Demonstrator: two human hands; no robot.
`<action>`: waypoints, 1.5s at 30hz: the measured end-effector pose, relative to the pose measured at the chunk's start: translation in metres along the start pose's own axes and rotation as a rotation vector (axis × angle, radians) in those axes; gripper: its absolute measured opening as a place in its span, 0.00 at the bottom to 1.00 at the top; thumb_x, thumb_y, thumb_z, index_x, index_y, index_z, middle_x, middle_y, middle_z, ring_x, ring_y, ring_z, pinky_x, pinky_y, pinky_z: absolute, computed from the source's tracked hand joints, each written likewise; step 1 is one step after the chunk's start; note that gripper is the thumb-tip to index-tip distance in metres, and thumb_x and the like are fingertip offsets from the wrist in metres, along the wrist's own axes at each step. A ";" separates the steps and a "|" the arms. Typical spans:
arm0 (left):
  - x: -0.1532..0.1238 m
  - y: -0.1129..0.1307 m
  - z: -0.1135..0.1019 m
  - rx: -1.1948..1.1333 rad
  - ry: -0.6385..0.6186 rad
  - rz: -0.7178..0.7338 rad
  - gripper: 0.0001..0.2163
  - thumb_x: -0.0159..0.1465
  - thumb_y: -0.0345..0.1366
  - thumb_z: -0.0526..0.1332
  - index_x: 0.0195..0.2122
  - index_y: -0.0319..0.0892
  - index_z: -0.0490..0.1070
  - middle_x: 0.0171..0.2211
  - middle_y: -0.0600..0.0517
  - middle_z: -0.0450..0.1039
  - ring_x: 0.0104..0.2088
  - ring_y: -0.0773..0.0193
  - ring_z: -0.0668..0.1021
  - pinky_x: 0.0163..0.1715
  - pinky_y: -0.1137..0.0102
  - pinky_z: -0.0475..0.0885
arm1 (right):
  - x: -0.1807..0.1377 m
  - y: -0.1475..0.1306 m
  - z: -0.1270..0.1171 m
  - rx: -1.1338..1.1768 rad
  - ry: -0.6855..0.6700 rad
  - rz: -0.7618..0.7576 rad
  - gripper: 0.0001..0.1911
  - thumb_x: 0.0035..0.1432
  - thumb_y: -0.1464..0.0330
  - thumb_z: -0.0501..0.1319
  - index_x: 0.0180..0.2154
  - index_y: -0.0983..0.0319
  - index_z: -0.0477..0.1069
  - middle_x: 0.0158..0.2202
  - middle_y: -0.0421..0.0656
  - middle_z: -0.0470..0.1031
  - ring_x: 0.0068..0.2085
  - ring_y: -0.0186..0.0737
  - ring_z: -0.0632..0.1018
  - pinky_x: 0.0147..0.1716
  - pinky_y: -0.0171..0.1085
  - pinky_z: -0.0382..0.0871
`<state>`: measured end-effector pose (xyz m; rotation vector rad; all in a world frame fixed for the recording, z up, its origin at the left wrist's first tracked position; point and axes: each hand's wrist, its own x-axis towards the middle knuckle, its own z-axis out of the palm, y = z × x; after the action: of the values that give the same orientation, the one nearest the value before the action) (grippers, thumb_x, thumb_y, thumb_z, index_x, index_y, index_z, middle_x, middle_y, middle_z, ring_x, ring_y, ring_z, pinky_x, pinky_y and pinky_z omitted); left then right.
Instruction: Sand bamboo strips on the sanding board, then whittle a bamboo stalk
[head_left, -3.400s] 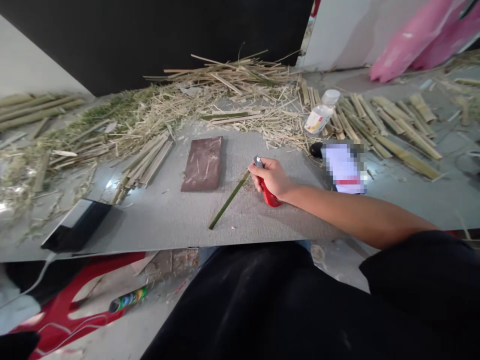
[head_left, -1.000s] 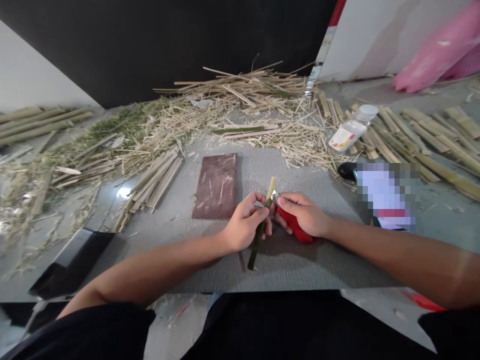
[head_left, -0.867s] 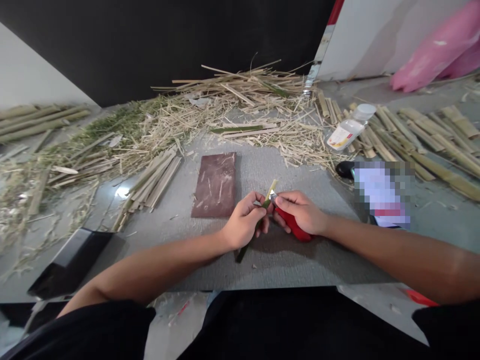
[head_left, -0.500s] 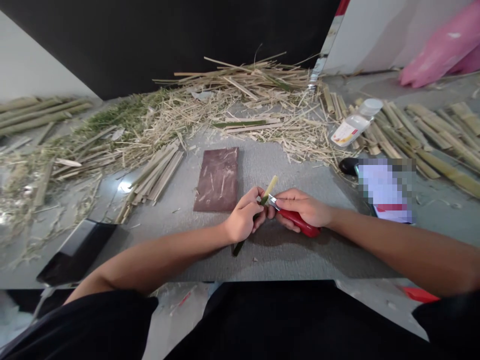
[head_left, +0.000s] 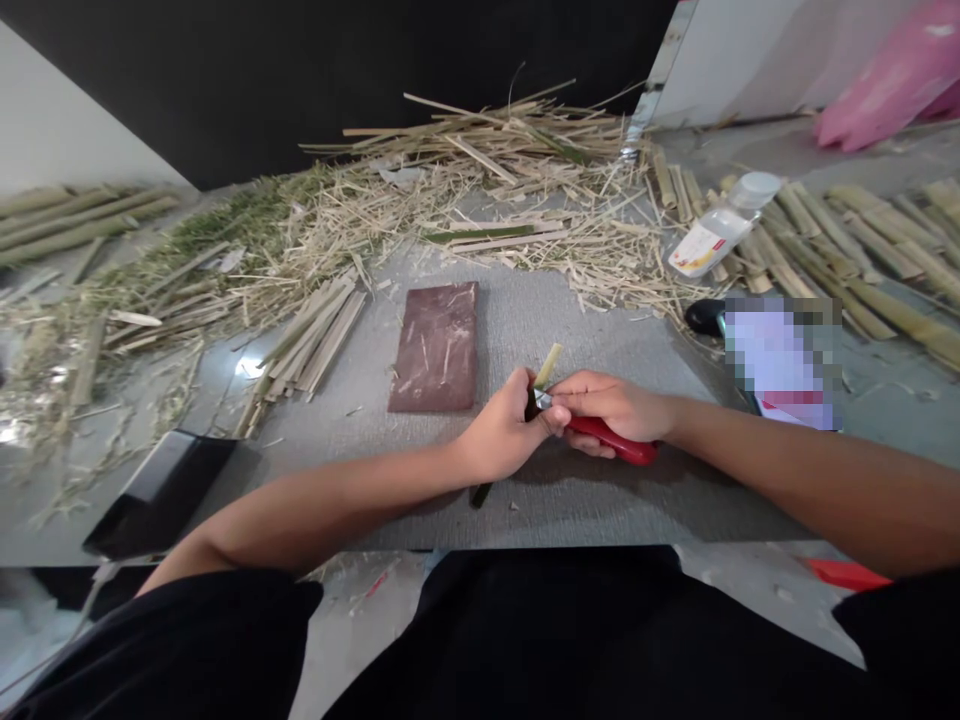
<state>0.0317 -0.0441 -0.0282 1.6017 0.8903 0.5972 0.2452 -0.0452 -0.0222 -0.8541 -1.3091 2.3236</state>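
Observation:
My left hand [head_left: 504, 432] is closed around a thin green bamboo stick [head_left: 546, 364]. Its pale cut tip sticks up past my fingers and its dark lower end [head_left: 480, 494] shows below my palm. My right hand [head_left: 616, 405] grips a red-handled utility knife [head_left: 619, 443]. The knife's metal blade end touches the stick right beside my left thumb. Both hands meet above the grey mat [head_left: 600, 500] at the table's middle.
A brown rectangular block [head_left: 436, 346] lies just behind my hands. A bundle of split bamboo strips [head_left: 311, 345] is to its left, with loose shavings [head_left: 420, 215] piled behind. A plastic bottle [head_left: 718, 236] and thick bamboo pieces [head_left: 847, 265] lie at right. A black object [head_left: 161, 492] sits front left.
My left hand came in and took up the stick that had lain on the mat. Over the last second the knife handle has swung lower and flatter, and less of the stick's tip shows.

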 end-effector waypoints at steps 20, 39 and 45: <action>0.002 0.005 -0.003 0.163 -0.012 -0.006 0.17 0.71 0.51 0.61 0.41 0.44 0.58 0.33 0.53 0.68 0.33 0.62 0.71 0.34 0.63 0.65 | 0.003 0.004 0.013 -0.188 0.119 -0.132 0.22 0.73 0.52 0.56 0.31 0.60 0.65 0.17 0.35 0.67 0.16 0.32 0.67 0.15 0.31 0.63; 0.003 0.008 -0.003 0.240 -0.021 0.045 0.15 0.71 0.47 0.60 0.42 0.45 0.56 0.32 0.54 0.69 0.32 0.63 0.72 0.33 0.65 0.65 | 0.002 -0.004 0.008 -0.166 0.046 -0.034 0.20 0.72 0.55 0.58 0.31 0.60 0.65 0.16 0.35 0.65 0.14 0.31 0.66 0.13 0.30 0.60; 0.004 0.007 -0.002 0.244 0.008 0.030 0.13 0.73 0.46 0.58 0.41 0.45 0.55 0.32 0.53 0.69 0.33 0.61 0.73 0.34 0.65 0.67 | 0.003 -0.003 0.011 -0.125 0.127 -0.064 0.19 0.72 0.55 0.58 0.31 0.60 0.66 0.17 0.35 0.65 0.15 0.31 0.66 0.14 0.31 0.62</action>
<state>0.0340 -0.0400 -0.0211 1.8354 0.9757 0.5320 0.2356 -0.0495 -0.0163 -0.9672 -1.4171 2.1207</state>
